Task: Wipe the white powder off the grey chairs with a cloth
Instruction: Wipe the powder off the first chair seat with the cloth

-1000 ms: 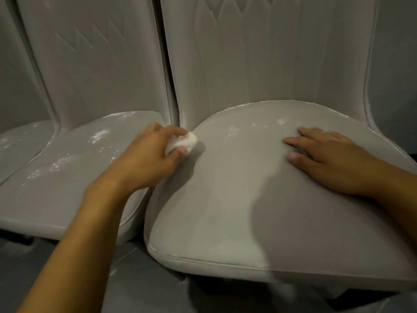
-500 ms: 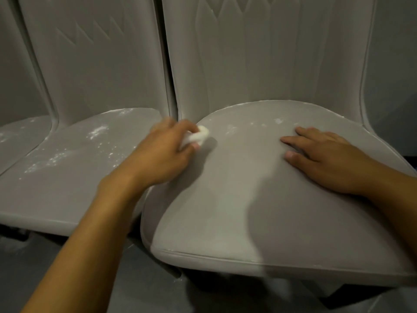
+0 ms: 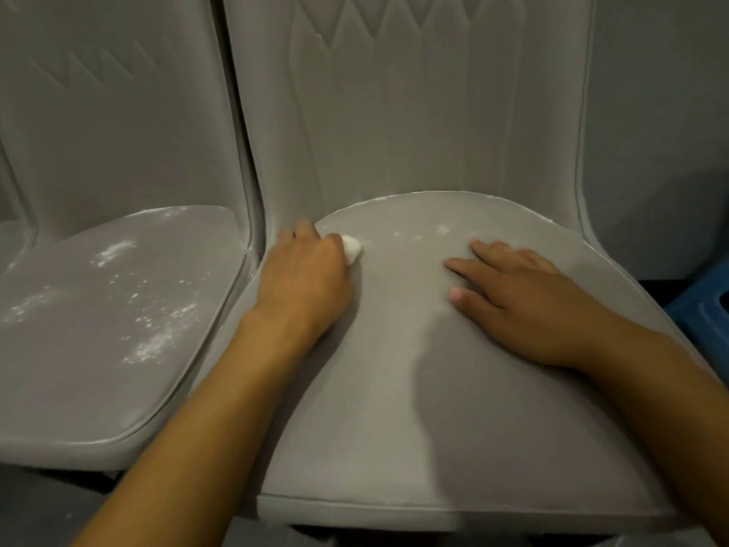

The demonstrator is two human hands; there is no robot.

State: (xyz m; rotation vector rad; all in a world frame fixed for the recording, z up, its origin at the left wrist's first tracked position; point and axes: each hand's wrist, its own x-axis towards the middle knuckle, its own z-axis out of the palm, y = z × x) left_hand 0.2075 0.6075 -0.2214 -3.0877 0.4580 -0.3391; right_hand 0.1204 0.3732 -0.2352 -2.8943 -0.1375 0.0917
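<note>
Left hand: my left hand point(image 3: 303, 278) was curled round the cloth point(image 3: 352, 248), a small white wad pinched under my fingertips and pressed onto the seat.
Cloth: it sat at the back left corner of the chair in front of me point(image 3: 394, 388), close to where seat meets backrest point(image 3: 434, 112), with only its right end showing past my knuckles.
Right hand: my right hand point(image 3: 524, 294) lay flat on the same seat, fingers straight and spread, holding nothing. I judged it was bracing me.
Done: the front and middle of this seat looked wiped — plain grey with only a faint haze.
Left here: a few specks of white powder point(image 3: 442, 230) lay along the back, between the cloth and my right fingertips, and a thin pale line ran along the rear edge.
Left elsewhere: the chair to the left point(image 3: 98, 388) carried thick patches point(image 3: 154, 345) over much of its seat, untouched as far as I could judge. A third seat point(image 3: 12, 238) showed at the far left edge, too little of it to tell.
Progress: well under halfway, by my reckoning.
Surface: smooth matte grey upholstery with piping round the seat edge and stitched zigzags on the backrest — seams where powder could lodge.
Room: dim, with a dark floor point(image 3: 39, 507) under the chairs and a blue object point(image 3: 706, 313) cut off at the right edge. I could not tell what it was.
</note>
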